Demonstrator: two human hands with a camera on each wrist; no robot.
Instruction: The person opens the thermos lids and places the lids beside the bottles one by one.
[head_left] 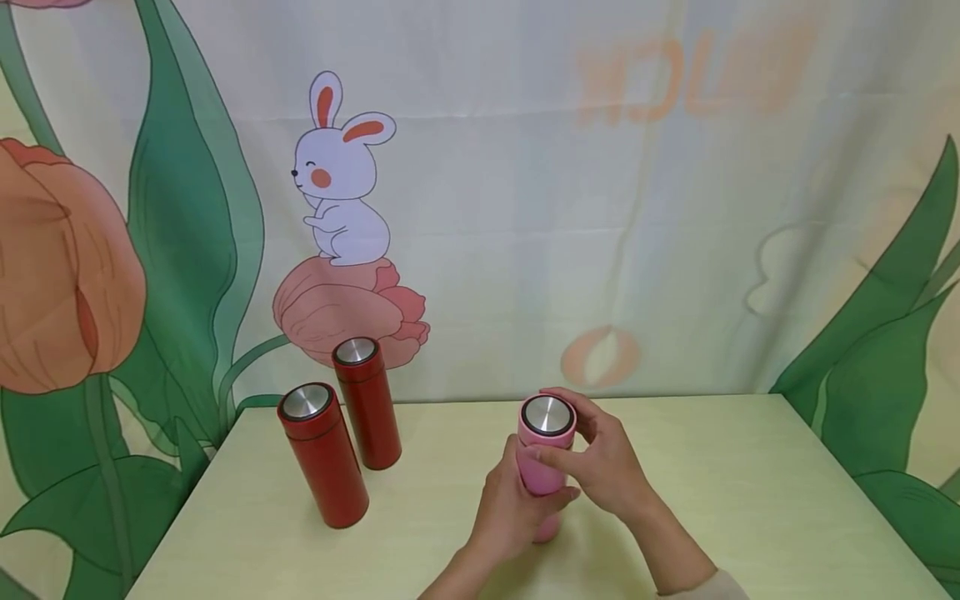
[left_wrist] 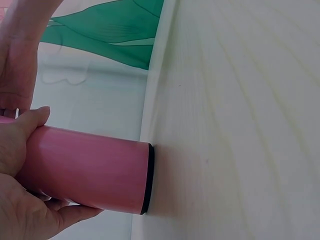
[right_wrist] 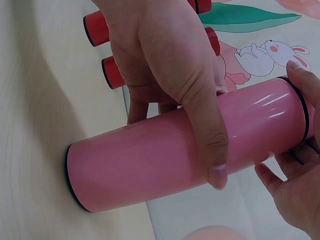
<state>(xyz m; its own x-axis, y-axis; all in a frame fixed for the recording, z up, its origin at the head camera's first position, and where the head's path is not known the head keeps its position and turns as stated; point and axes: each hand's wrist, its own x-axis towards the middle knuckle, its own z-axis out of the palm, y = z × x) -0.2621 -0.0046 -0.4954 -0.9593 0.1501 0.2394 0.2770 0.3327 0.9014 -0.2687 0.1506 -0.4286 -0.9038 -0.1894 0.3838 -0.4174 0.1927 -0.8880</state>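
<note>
Grasping the pink bottle, right of the near red bottle: curling the left hand round its middle, the right hand round its lid end. Best to brace firmly below, avoid tipping.

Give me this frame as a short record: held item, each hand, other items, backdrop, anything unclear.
Held item: pink bottle, roughly upright, silver-topped cap on
Left hand: grips the bottle's body
Right hand: holds its upper end
Other items: two red bottles, standing on the table's left side
Backdrop: cloth printed with rabbit and flowers
Unclear: whether the pink bottle touches the table
</note>
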